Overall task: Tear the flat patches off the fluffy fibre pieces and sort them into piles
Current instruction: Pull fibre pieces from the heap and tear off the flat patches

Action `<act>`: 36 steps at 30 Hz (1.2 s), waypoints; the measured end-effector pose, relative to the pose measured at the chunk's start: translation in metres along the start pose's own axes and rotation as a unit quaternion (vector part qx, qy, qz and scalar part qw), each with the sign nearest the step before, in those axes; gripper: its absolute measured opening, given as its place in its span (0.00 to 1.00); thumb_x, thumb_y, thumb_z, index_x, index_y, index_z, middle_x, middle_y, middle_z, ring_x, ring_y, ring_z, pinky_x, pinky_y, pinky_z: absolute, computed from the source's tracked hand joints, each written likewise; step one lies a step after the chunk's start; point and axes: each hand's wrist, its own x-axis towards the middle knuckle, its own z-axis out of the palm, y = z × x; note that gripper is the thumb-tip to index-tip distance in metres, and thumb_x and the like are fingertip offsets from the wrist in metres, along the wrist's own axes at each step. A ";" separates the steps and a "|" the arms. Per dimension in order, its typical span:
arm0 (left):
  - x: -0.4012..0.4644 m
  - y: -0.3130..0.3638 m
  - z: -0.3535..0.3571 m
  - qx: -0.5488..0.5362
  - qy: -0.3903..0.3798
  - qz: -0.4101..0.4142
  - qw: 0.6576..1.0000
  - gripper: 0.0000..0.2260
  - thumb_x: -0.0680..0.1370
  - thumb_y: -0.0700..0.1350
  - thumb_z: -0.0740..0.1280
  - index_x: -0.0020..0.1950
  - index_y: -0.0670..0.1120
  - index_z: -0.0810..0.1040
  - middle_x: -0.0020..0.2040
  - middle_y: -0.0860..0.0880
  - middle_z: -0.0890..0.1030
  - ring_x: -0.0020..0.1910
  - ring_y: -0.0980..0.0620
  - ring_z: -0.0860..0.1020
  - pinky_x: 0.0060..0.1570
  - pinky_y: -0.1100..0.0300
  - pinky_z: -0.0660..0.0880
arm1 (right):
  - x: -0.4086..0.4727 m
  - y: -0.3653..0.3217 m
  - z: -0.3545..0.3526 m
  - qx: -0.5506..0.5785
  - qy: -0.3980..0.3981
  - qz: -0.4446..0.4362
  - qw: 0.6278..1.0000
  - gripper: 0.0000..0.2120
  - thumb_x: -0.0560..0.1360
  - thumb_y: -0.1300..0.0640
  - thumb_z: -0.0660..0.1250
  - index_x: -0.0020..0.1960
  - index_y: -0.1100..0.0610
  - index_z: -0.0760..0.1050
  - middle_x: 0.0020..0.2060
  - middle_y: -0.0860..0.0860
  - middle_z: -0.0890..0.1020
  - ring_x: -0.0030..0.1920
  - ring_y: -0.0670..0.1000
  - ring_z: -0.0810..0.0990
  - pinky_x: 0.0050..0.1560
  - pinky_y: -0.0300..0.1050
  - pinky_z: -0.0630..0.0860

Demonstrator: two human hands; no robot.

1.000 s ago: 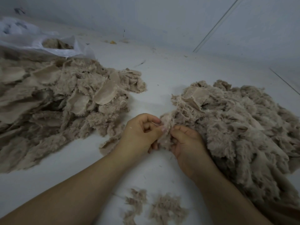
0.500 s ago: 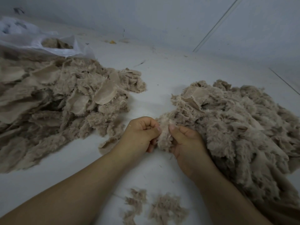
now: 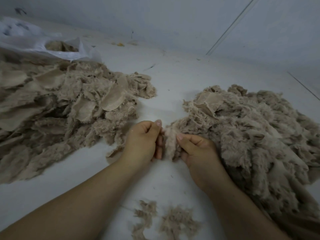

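The job looks partway done, by my reading; a broad left pile (image 3: 60, 108) lies heavy with flat, woven-looking patches, and a right pile (image 3: 251, 132) sits shaggy and matted; which one is finished I cannot tell. Between them, low over the white table (image 3: 173, 78), the left hand (image 3: 143, 141) and right hand (image 3: 197, 153) pinch one pale fluffy piece (image 3: 170, 144), fingers curled tight on its two sides, thumbs on top; its patch is not visible. Small loose tufts (image 3: 166, 220) lie nearer the person; a thin plastic bag (image 3: 34, 44) holding more fibre sits far left.
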 end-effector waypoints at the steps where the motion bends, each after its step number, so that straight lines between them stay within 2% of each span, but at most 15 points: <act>1: 0.000 0.001 0.000 0.001 -0.015 -0.011 1.000 0.21 0.81 0.53 0.62 0.35 0.40 0.74 0.22 0.44 0.74 0.17 0.47 0.70 0.19 0.65 0.64 | 0.000 0.000 0.000 0.001 -0.002 -0.003 1.000 0.13 0.78 0.59 0.67 0.44 0.69 0.82 0.42 0.71 0.83 0.44 0.68 0.82 0.55 0.64 0.78; 3: -0.001 0.000 0.002 0.042 -0.056 -0.018 0.997 0.21 0.79 0.56 0.65 0.36 0.40 0.75 0.24 0.40 0.76 0.18 0.45 0.72 0.19 0.64 0.65 | -0.003 -0.003 0.001 -0.007 -0.011 -0.004 1.000 0.17 0.79 0.57 0.66 0.43 0.72 0.80 0.38 0.72 0.81 0.40 0.73 0.80 0.52 0.70 0.77; 5: -0.001 -0.003 0.004 0.059 -0.069 -0.024 0.996 0.16 0.79 0.49 0.67 0.35 0.42 0.76 0.24 0.39 0.76 0.18 0.46 0.72 0.18 0.63 0.66 | -0.004 -0.005 0.002 -0.002 -0.007 0.009 1.000 0.18 0.79 0.57 0.66 0.45 0.74 0.79 0.39 0.73 0.80 0.42 0.78 0.78 0.51 0.74 0.75; 8: 0.001 -0.006 0.001 0.021 -0.057 -0.036 0.998 0.13 0.81 0.42 0.64 0.37 0.42 0.77 0.25 0.38 0.75 0.17 0.48 0.71 0.18 0.64 0.67 | -0.005 -0.006 0.004 0.000 0.010 0.015 1.000 0.16 0.81 0.60 0.64 0.49 0.75 0.79 0.46 0.74 0.81 0.49 0.79 0.77 0.56 0.75 0.73; 11: 0.004 -0.006 -0.001 0.008 -0.046 -0.036 0.998 0.13 0.83 0.41 0.61 0.40 0.41 0.77 0.25 0.39 0.76 0.17 0.49 0.71 0.18 0.64 0.67 | -0.004 -0.006 0.005 -0.003 0.018 0.008 1.000 0.16 0.81 0.61 0.63 0.49 0.76 0.78 0.48 0.74 0.80 0.50 0.78 0.78 0.58 0.75 0.72; 14: 0.005 -0.005 -0.001 -0.016 -0.068 -0.051 0.996 0.15 0.83 0.47 0.61 0.38 0.43 0.77 0.25 0.39 0.76 0.19 0.46 0.72 0.19 0.61 0.69 | -0.004 -0.007 0.006 0.016 0.023 0.009 1.000 0.17 0.80 0.59 0.65 0.48 0.76 0.78 0.44 0.77 0.79 0.44 0.77 0.78 0.54 0.74 0.75; 17: 0.002 -0.004 0.000 0.032 -0.123 -0.045 0.991 0.20 0.75 0.59 0.68 0.37 0.42 0.78 0.26 0.35 0.77 0.19 0.43 0.73 0.20 0.62 0.69 | -0.002 -0.006 0.003 0.012 0.015 -0.005 1.000 0.21 0.77 0.53 0.68 0.45 0.75 0.78 0.39 0.77 0.78 0.36 0.68 0.77 0.44 0.64 0.76; 19: 0.002 -0.006 0.001 0.055 -0.120 -0.043 0.990 0.15 0.77 0.52 0.69 0.35 0.44 0.79 0.25 0.35 0.77 0.18 0.45 0.71 0.20 0.63 0.67 | -0.002 -0.004 0.001 0.024 0.013 0.001 1.000 0.18 0.79 0.57 0.65 0.46 0.74 0.79 0.37 0.74 0.80 0.36 0.67 0.80 0.44 0.65 0.78; 21: 0.002 -0.007 0.000 0.039 -0.095 -0.054 0.993 0.16 0.81 0.45 0.65 0.33 0.46 0.78 0.25 0.36 0.76 0.17 0.47 0.70 0.20 0.63 0.66 | -0.002 -0.004 0.002 0.043 0.008 0.013 0.999 0.17 0.81 0.60 0.62 0.48 0.76 0.78 0.38 0.74 0.80 0.37 0.68 0.80 0.48 0.68 0.77; 25: 0.002 -0.002 -0.003 -0.052 -0.053 -0.078 0.994 0.17 0.82 0.41 0.61 0.33 0.45 0.79 0.26 0.38 0.75 0.17 0.46 0.72 0.19 0.61 0.69 | -0.002 -0.004 0.003 0.058 0.022 0.016 0.998 0.17 0.82 0.61 0.61 0.50 0.78 0.76 0.43 0.77 0.79 0.40 0.67 0.79 0.52 0.70 0.76; 27: 0.001 0.001 -0.003 -0.057 -0.090 -0.069 0.992 0.20 0.82 0.47 0.61 0.33 0.44 0.80 0.24 0.37 0.75 0.17 0.45 0.71 0.19 0.61 0.67 | -0.001 -0.004 0.003 0.065 0.032 0.017 0.997 0.17 0.81 0.61 0.62 0.50 0.77 0.77 0.44 0.76 0.79 0.41 0.66 0.79 0.51 0.66 0.77; 29: 0.000 0.001 -0.001 -0.006 -0.133 -0.066 0.989 0.21 0.80 0.55 0.64 0.36 0.40 0.79 0.24 0.37 0.75 0.17 0.46 0.71 0.19 0.63 0.66 | 0.001 -0.004 0.001 0.061 0.038 0.017 0.997 0.15 0.80 0.60 0.64 0.47 0.73 0.80 0.42 0.72 0.82 0.40 0.63 0.81 0.46 0.58 0.80; 31: 0.000 0.000 0.000 0.048 -0.141 -0.057 0.987 0.17 0.80 0.50 0.66 0.36 0.40 0.77 0.23 0.39 0.75 0.16 0.47 0.70 0.17 0.64 0.66 | 0.001 -0.003 0.000 0.064 0.035 0.010 0.997 0.13 0.78 0.59 0.66 0.43 0.69 0.81 0.39 0.68 0.83 0.37 0.61 0.82 0.39 0.51 0.82; 33: 0.000 -0.002 0.000 0.062 -0.127 -0.049 0.989 0.18 0.81 0.46 0.63 0.33 0.41 0.76 0.21 0.39 0.74 0.15 0.48 0.68 0.17 0.65 0.64 | 0.002 -0.003 0.000 0.067 0.019 0.005 0.998 0.15 0.74 0.55 0.68 0.40 0.67 0.82 0.37 0.66 0.83 0.37 0.61 0.83 0.40 0.49 0.82; 36: -0.001 0.000 -0.001 0.063 -0.118 -0.043 0.990 0.21 0.82 0.47 0.63 0.28 0.45 0.76 0.20 0.39 0.74 0.14 0.48 0.68 0.17 0.66 0.64 | 0.000 -0.003 0.002 0.025 -0.034 -0.004 0.999 0.19 0.75 0.54 0.69 0.38 0.72 0.77 0.36 0.70 0.80 0.39 0.70 0.81 0.49 0.64 0.80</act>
